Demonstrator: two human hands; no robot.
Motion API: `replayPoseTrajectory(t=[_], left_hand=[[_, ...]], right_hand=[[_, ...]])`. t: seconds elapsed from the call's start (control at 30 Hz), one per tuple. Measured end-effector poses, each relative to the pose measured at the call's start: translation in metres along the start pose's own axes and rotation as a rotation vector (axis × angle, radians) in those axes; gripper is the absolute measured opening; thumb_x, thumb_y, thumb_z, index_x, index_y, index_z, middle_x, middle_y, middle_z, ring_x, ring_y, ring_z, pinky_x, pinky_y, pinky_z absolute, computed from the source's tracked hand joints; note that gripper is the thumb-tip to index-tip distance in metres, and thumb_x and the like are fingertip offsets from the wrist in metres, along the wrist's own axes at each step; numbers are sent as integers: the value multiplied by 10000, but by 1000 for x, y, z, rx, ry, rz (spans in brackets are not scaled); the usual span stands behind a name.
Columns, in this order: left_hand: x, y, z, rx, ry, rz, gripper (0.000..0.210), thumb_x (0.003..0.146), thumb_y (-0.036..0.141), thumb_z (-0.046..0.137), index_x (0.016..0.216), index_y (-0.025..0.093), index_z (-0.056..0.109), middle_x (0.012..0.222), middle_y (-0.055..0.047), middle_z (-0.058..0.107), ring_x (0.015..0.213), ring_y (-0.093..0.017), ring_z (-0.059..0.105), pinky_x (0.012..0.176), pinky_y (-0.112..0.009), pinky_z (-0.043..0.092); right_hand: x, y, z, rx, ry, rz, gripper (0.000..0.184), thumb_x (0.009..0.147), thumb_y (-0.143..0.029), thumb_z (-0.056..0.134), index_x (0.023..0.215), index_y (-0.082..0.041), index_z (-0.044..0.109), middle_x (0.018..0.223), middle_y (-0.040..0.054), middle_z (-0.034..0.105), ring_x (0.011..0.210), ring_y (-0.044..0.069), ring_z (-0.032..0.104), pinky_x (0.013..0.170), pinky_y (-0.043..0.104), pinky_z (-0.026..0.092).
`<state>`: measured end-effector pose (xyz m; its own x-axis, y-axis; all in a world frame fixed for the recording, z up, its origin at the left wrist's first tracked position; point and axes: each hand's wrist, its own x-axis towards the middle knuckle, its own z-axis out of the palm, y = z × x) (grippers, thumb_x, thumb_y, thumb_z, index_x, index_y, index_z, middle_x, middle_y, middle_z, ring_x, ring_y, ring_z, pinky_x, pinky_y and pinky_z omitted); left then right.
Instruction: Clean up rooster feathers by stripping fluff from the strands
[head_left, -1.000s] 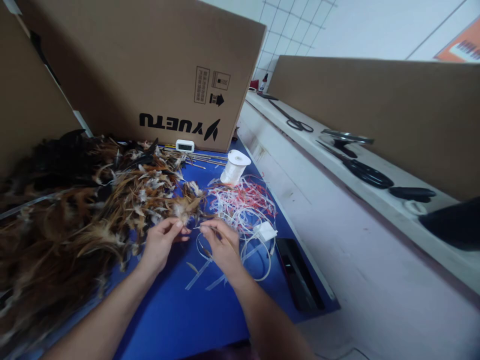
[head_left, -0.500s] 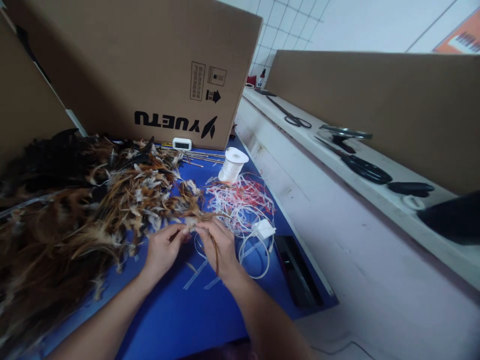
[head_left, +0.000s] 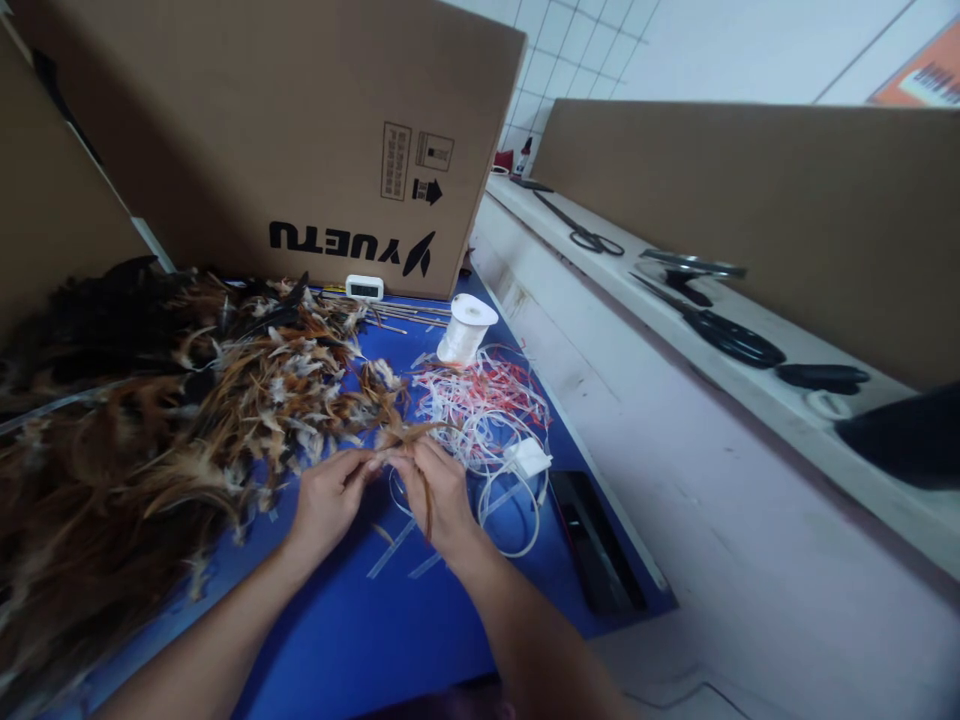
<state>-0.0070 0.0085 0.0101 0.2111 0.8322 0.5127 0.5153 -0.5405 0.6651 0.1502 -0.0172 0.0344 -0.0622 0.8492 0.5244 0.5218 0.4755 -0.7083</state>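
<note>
Over the blue table (head_left: 375, 640), my left hand (head_left: 328, 500) and my right hand (head_left: 441, 492) meet with their fingertips pinched together. Between them is a small brown feather (head_left: 412, 432), its pale fluffy base at the fingers. A thin brown feather also lies along my right palm, pointing down. My left fingers pinch at the same base from the left; their exact hold is partly hidden. A large pile of brown, black and cream feathers (head_left: 262, 400) spreads just left of and beyond my hands.
A white spool (head_left: 461, 335) stands behind tangled red and white strips (head_left: 487, 390). A white charger (head_left: 529, 457) with its cable and a dark phone-like slab (head_left: 596, 540) lie to the right. Cardboard boxes (head_left: 300, 120) rise behind. Scissors (head_left: 592, 240) rest on the right ledge.
My fingers have shifted slightly at the feather's base, and its tip now stands a little higher. Both hands stay in almost the same place.
</note>
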Motion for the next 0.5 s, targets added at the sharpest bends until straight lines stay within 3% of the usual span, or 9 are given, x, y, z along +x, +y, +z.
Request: replayPoseTrajectory(t=[0.23,0.5], left_hand=[[0,-1,1,32,18,50,188,867,241,533,849,181,710,782,-42,744,683,-164,687,620,-230,517],[0,2,1,-11,-17,-49,215,843,303,531,812,209,721,798,-51,753,723,-194,697,670,-267,535]], right_hand=[[3,-4,-2,22,-11,-6,217,930,-194,431,802,-194,607,792,42,610,774,147,589,718,262,474],[1,-2,0,14,-6,18,229,928,-203,438,775,-196,609,737,21,594,716,130,568,691,247,471]])
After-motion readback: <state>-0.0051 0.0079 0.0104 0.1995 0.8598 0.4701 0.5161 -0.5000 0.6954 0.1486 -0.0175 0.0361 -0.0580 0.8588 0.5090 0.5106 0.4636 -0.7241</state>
